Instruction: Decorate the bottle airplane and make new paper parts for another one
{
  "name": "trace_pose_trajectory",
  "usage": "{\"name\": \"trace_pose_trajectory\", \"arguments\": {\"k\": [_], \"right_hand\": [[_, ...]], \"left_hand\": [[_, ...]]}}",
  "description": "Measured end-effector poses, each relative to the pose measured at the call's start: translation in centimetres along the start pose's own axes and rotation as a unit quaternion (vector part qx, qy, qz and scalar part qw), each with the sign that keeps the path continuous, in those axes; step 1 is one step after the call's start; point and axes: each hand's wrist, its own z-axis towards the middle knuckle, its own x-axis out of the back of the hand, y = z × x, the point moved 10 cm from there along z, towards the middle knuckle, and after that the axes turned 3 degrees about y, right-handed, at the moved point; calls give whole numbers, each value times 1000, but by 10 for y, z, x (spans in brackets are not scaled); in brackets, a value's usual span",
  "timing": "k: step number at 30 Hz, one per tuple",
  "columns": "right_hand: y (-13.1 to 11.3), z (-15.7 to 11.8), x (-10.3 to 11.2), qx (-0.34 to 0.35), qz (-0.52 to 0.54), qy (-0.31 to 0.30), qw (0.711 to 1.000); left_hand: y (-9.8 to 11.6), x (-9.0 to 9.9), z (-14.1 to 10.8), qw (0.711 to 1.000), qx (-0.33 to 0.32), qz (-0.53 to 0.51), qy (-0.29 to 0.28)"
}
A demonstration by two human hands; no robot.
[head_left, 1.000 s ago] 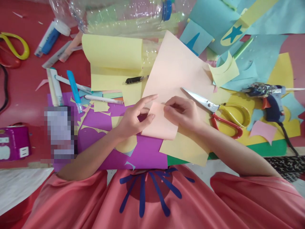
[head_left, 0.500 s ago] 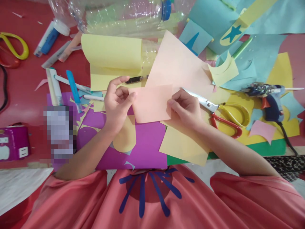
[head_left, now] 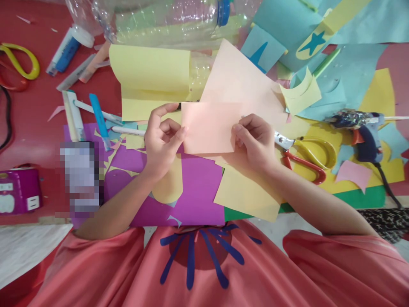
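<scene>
A small rectangle of peach paper [head_left: 209, 130] is held up between my two hands, over the table. My left hand [head_left: 164, 138] pinches its left edge between thumb and fingers, with the index finger stretched out above. Its right edge is gripped by my right hand [head_left: 255, 138], whose fingers are curled in. Behind it lies a larger peach sheet [head_left: 246, 81]. Scissors [head_left: 300, 155] with red and yellow handles rest beside my right hand, their blades mostly hidden by it. A purple sheet [head_left: 201, 192] and a pale yellow sheet [head_left: 249, 192] lie below the hands.
Plastic bottles [head_left: 166, 21] lie at the back, near a curled yellow sheet [head_left: 150, 68]. A glue gun [head_left: 364, 132] sits at right among paper scraps. At left are a blurred-out phone [head_left: 81, 175], a purple box [head_left: 19, 192], a blue cutter [head_left: 99, 115] and other scissors [head_left: 25, 64].
Both hands have moved slightly right, and the small peach paper has shifted up and right, now held more level. It now covers most of the black pen behind it.
</scene>
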Motion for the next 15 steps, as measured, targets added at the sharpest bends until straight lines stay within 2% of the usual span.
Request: {"name": "trace_pose_trajectory", "arguments": {"k": [4,9,15], "right_hand": [[-1,2,0,3,18,0,1000],[1,3,3,-12,48,26,998],[3,2,3,-14,75,34,997]], "left_hand": [[6,-1,-1,1000,-15,-9,10],[25,3,-4,996,-70,-33,50],[37,-3,-6,996,-84,6,14]]}}
